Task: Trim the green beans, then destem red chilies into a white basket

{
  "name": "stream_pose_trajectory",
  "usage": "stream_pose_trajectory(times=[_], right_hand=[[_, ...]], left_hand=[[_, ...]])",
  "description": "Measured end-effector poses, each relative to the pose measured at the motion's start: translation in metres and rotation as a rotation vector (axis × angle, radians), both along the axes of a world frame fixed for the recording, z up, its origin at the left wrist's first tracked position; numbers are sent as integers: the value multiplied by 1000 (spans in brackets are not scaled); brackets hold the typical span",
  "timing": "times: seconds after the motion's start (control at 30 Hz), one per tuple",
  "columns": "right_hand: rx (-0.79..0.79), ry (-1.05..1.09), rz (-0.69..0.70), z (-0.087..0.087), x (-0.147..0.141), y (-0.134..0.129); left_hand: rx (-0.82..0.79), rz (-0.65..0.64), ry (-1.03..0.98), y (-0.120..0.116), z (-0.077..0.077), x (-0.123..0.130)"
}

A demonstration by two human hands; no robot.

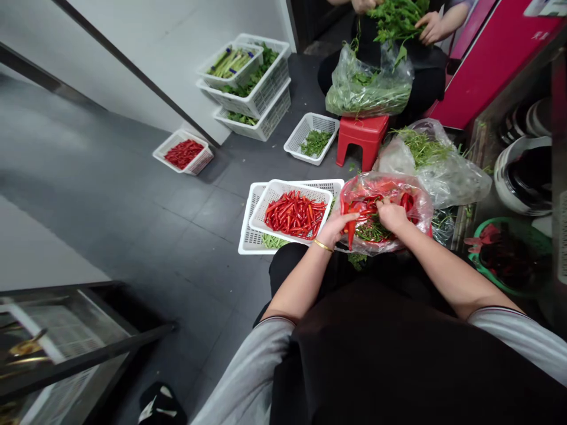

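A clear plastic bag (423,203) stands open in front of me, with red chili peppers and green stems (374,230) inside. My left hand (337,227) is at the bag's left side, closed on red chili peppers (351,233) that point out past the fingers. Over the middle of the bag, my right hand (390,213) has its fingers curled down among the chilies; what they grip is hidden. Left of the bag, a white basket (256,218) holds a heap of stemless red chilies (295,215). It rests on a larger white basket (245,239) with green pieces in it.
A co-worker's hands (432,26) hold leafy greens (398,20) above a plastic bag (341,97) on a red stool (363,127). White baskets (274,115) of vegetables stand stacked by the wall. Another basket of chilies (204,159) sits left; a green tub (476,260) stands right.
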State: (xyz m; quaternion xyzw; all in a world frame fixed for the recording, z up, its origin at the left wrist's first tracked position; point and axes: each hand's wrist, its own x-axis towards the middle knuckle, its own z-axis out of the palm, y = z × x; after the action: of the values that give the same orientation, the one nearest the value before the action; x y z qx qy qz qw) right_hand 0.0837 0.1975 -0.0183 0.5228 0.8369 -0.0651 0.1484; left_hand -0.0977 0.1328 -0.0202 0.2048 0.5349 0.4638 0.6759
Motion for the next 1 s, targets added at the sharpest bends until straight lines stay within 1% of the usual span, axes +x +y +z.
stream_pose_trajectory(times=[0.07, 0.1, 0.17, 0.2, 0.23, 0.27, 0.37, 0.4, 0.43, 0.47, 0.53, 0.6, 0.63, 0.67, 0.73, 0.8, 0.87, 0.93, 1.0], right_hand=[[20, 34, 93, 0, 5, -15], [-23, 44, 164, -1, 7, -24], [-182, 23, 302, -7, 9, -39], [-247, 3, 337, -10, 10, -43], [-273, -15, 334, -13, 12, -43], [-250, -26, 291, -15, 14, -41], [-31, -20, 69, -14, 21, -25], [16, -13, 40, -12, 22, -21], [21, -6, 56, -10, 23, -21], [-22, -8, 105, -8, 21, -23], [-180, -40, 225, -8, 15, -34], [-304, -83, 279, -11, 7, -46], [-325, -96, 279, -13, 4, -49], [-313, -95, 263, -14, 3, -49], [-221, -66, 184, -13, 5, -39], [-117, -27, 69, -7, 10, -22], [-84, 18, -29, 1, 12, -11], [-120, 74, -52, 8, 8, -12], [-131, 141, -42, 12, 0, -24]], left_hand=[[18, 40, 7, 3, 4, -12], [17, 37, 4, 4, 4, -16], [24, -3, -6, 5, 3, -16], [32, -33, 11, 4, 0, -13], [39, -76, 57, 4, -2, -9], [44, -135, 135, 3, -5, -5], [53, -394, 464, -1, -13, 3], [65, -490, 551, -3, -14, 3], [78, -572, 613, -4, -15, 2], [86, -635, 651, -5, -15, 0], [95, -694, 681, -6, -14, -3], [101, -674, 658, -6, -13, -6], [95, -644, 626, -6, -13, -7], [81, -601, 584, -6, -13, -8], [25, -473, 480, -4, -13, -10], [-23, -311, 341, -2, -12, -10], [-18, -141, 189, 0, -10, -7], [17, -33, 81, 1, -9, -1], [33, 25, 39, 2, -11, 7]])
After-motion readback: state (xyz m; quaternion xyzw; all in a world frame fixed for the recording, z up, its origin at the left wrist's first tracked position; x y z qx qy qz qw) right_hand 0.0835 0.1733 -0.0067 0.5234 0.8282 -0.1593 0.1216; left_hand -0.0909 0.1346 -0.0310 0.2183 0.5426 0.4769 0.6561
